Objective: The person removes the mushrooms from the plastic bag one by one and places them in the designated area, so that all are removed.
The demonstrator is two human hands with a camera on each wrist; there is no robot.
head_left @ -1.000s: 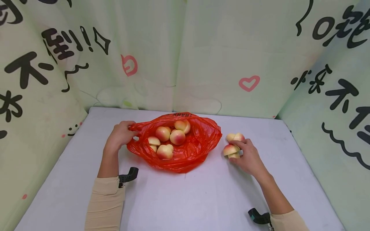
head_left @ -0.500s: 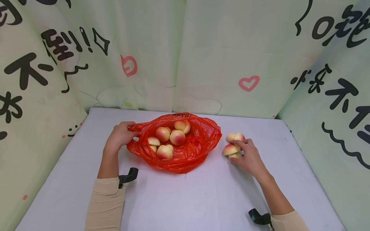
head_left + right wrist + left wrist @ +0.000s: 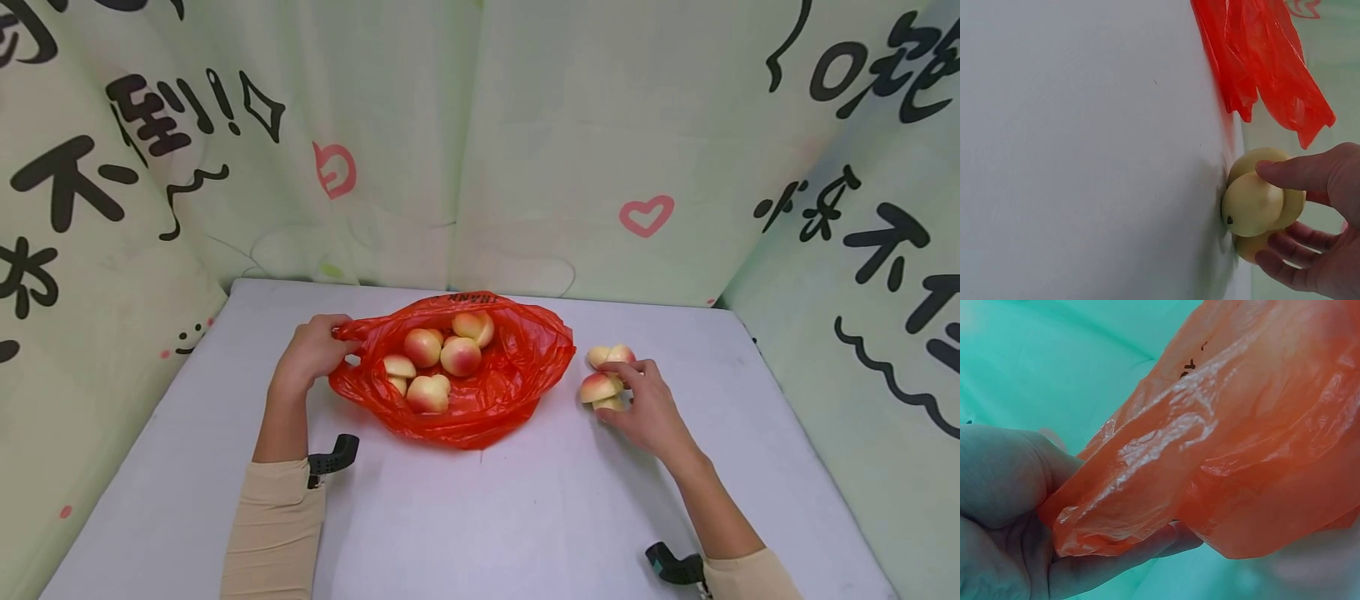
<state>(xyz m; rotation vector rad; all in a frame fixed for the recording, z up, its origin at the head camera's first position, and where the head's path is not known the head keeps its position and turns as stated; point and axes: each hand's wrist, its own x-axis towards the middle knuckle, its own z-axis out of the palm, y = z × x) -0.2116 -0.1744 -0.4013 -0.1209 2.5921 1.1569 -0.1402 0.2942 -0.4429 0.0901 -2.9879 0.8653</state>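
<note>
The person's bare left grip (image 3: 311,350) pinches between thumb (image 3: 1041,465) and fingers (image 3: 1097,569), the left forearm (image 3: 285,425) rising from a tan cloth sleeve (image 3: 273,525). The bare right grip (image 3: 647,408) curls, thumb opposite fingers, the right forearm (image 3: 708,508) slanting diagonally inward.

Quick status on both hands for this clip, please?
Left hand: closed, pinching the edge of the red bag.
Right hand: closed, thumb and fingers around the nearer mushroom-shaped piece.
</note>
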